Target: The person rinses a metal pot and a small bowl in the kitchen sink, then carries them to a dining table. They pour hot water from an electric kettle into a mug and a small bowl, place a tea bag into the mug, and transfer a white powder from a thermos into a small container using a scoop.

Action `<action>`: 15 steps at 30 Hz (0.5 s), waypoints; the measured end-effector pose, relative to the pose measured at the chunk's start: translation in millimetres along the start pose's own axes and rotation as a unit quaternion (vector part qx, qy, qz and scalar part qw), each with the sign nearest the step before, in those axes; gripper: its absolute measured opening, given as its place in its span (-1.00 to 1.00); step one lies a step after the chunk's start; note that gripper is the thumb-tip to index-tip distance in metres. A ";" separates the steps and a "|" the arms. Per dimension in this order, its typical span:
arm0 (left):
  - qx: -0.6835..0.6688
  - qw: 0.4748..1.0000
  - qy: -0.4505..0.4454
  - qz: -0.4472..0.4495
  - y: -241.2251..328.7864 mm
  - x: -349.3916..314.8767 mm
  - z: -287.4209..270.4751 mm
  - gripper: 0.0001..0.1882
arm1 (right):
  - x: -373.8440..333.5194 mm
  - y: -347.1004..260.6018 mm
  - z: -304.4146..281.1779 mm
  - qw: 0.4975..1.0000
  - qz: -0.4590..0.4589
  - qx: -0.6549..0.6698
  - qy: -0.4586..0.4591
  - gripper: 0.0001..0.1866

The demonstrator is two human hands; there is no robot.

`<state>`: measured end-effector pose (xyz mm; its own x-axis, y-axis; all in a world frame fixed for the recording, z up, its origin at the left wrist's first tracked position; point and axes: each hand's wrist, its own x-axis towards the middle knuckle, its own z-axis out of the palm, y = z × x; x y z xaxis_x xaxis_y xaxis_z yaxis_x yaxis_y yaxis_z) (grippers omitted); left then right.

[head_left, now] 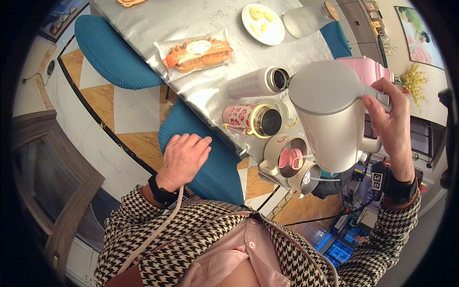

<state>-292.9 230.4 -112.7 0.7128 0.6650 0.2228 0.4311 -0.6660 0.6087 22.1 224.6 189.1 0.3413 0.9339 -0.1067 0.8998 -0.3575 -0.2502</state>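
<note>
My right hand (pixel 393 119) is wrapped round the handle of a cream kettle (pixel 331 138) with a grey lid, the thumb at the handle's top. The kettle hangs at the table's right side. Its left rim is beside the mouth of an uncapped white thermos (pixel 248 85); I cannot make out any stream. Nearer me stand a pink patterned thermos bottle (pixel 237 115) with a yellow rim, also uncapped, and a pale mug (pixel 271 152) with something pink in it. My left hand (pixel 184 159) holds nothing, its fingers apart, above a blue chair at the table's edge.
A bagged bread loaf (pixel 203 58) lies on the silvery tablecloth (pixel 158 21). Farther off are a white plate (pixel 245 24) with yellow pieces and a glass jug (pixel 303 23). A cup (pixel 307 180) stands at the near corner. Blue chairs (pixel 112 52) line the left side.
</note>
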 end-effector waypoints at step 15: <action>-0.006 1.000 0.006 -0.008 0.9 4.2 2.4 -0.72 | 7.5 -4.6 2.4 1.000 0.002 -0.017 -0.004 -0.65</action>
<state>-288.2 231.7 -113.1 0.6986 0.6801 0.2223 0.4359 -0.6509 0.6216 19.9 233.2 187.2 0.3433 0.9321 -0.1152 0.9068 -0.3609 -0.2178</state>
